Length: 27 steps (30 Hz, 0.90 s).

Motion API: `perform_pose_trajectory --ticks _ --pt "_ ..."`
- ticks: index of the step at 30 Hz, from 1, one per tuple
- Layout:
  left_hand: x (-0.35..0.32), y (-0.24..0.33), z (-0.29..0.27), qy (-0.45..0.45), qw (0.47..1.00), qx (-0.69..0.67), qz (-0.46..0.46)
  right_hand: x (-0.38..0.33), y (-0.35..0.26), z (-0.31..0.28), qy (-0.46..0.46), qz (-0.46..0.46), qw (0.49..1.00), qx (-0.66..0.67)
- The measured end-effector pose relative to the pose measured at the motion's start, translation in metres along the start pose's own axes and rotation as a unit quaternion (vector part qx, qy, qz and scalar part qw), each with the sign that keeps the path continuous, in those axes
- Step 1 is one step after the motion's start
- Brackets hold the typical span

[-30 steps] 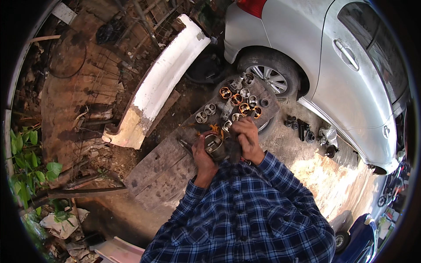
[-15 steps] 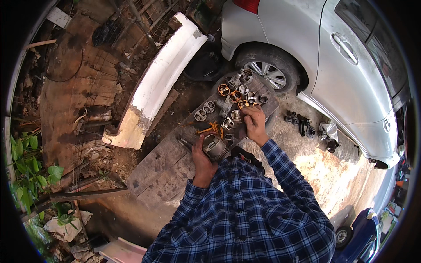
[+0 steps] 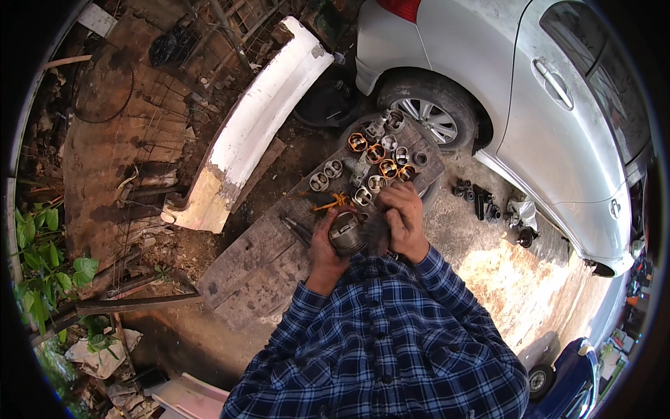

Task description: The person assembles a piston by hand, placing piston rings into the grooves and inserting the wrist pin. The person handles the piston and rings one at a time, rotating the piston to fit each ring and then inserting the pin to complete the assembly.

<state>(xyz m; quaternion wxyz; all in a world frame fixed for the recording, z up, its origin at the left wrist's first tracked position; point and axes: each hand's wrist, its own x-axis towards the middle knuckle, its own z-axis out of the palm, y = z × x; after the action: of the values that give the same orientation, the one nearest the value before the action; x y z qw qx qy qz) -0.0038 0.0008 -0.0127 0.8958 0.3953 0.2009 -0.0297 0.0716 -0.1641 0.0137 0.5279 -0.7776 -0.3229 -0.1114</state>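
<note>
In front of my body, my left hand (image 3: 325,255) is wrapped round a large grey metal piston (image 3: 346,236), its side turned up. My right hand (image 3: 405,218) is closed close by the piston's right side. From its fingers a dark, motion-blurred thing (image 3: 377,236) hangs towards the piston; its kind cannot be made out. Beyond the hands, smaller pistons stand on a worn wooden bench (image 3: 244,276), some silver (image 3: 319,181) and some with orange rims (image 3: 357,142). An orange piece (image 3: 331,204) lies just past my left hand, and a dark pointed tool (image 3: 296,229) rests beside it.
A silver car (image 3: 481,91) stands at the far right, its rear wheel (image 3: 429,115) close to the bench. Dark metal parts (image 3: 481,199) lie on the concrete to the right. A white curved panel (image 3: 258,126) leans at the left, near rusty sheets (image 3: 105,160) and green plants (image 3: 42,258).
My right hand has come nearer to my body and to the left, from beside the small pistons to beside the large one. My left hand keeps hold of the large piston.
</note>
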Motion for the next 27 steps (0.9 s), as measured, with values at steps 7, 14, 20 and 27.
perform_pose_trajectory --ticks 7,14,20,27 --pt "-0.004 0.003 0.008 0.044 0.996 -0.061 -0.046 0.016 -0.009 -0.002 -0.051 0.002 0.999 -0.018" --pt "-0.005 0.003 0.005 0.065 0.996 -0.04 -0.041 0.007 0.0 0.01 -0.043 -0.001 0.999 0.024" --pt "-0.001 0.001 0.001 0.106 0.993 0.046 -0.002 0.013 -0.011 0.011 -0.075 -0.162 0.984 0.0" --pt "0.001 -0.009 -0.005 0.104 0.985 0.128 0.048 0.0 -0.007 0.014 -0.067 -0.071 0.995 0.016"
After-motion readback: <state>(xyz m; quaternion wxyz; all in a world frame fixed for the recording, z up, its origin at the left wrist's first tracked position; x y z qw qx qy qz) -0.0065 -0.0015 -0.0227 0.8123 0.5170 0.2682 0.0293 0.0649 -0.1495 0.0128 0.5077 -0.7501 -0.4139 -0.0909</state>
